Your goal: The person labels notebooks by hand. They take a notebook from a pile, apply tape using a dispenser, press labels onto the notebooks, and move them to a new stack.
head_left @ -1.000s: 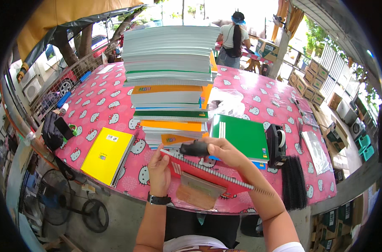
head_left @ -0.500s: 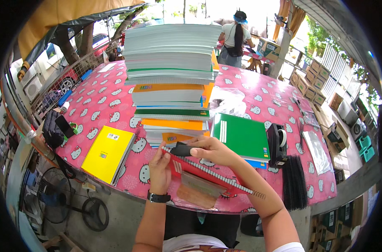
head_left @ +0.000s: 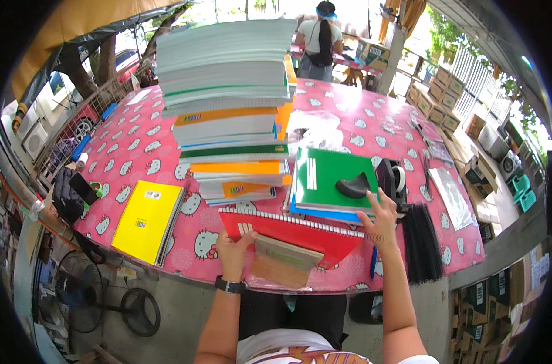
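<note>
My left hand grips the lower left of a red spiral notebook, its thumb on the front cover. The notebook stands tilted, wire edge up, behind a wooden block at the table's front edge. A loose tail of black spiral coil sticks out past the notebook's right end. Beside that tail, my right hand has its fingers spread and holds nothing. A curved black piece, its kind unclear, lies on a green notebook just beyond my right fingertips.
A tall stack of notebooks rises behind the red one. A yellow spiral notebook lies left. On the right are a black tape dispenser, a bundle of black coils and plastic sleeves. Another person stands far back.
My right hand has let go of the black piece, now on the green notebook, and moved right to the coil's end. The red notebook is turned more level, its cover facing me.
</note>
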A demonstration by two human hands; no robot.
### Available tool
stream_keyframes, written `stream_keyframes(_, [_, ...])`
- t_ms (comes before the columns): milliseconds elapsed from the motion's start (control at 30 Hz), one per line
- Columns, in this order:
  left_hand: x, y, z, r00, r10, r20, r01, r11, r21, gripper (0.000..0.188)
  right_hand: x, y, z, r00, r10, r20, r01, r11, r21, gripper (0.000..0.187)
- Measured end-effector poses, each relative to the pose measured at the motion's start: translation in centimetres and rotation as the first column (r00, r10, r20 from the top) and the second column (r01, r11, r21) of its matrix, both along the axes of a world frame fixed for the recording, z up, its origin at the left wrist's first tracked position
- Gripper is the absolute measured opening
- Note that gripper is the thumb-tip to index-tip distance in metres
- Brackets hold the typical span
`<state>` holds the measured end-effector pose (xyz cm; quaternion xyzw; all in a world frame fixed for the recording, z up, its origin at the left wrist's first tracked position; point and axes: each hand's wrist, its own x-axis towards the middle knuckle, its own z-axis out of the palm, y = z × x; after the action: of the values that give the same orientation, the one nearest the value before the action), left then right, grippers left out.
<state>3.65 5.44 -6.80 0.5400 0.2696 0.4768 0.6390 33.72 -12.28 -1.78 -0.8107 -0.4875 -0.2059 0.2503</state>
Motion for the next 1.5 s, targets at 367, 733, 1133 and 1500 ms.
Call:
stream_keyframes(367, [1.8, -7.2, 2.3, 0.988, 0.136, 0.071, -0.135, 0.991, -0.010, 0.022, -5.1, -11.7, -7.1, 0.882, -0.423, -0.207, 0.354, 0.885, -0.303, 0.071])
stream_keyframes(733, [-0.6, -4.7, 8.2, 0.982, 0.186, -0.045, -0.158, 0.921, 0.357, 0.021, -13.4, -9.2, 2.0, -0.158, 0.726, -0.669, 0.186, 0.688, 0.702, 0.063])
stream_keyframes(1133, [-1.4, -3.9, 8.2, 0.996, 0.020, -0.084, 0.000, 0.972, 0.233, 0.025, -22.3, -1.0, 6.2, 0.729, 0.532, -0.431, -0.439, 0.846, 0.302, 0.064])
stream_keyframes(1500, [-0.8, -4.3, 7.5, 0.990, 0.134, -0.033, -0.114, 0.930, 0.349, 0.030, -22.8, -1.1, 6.1, 0.830, 0.457, -0.320, -0.404, 0.888, 0.220, 0.065])
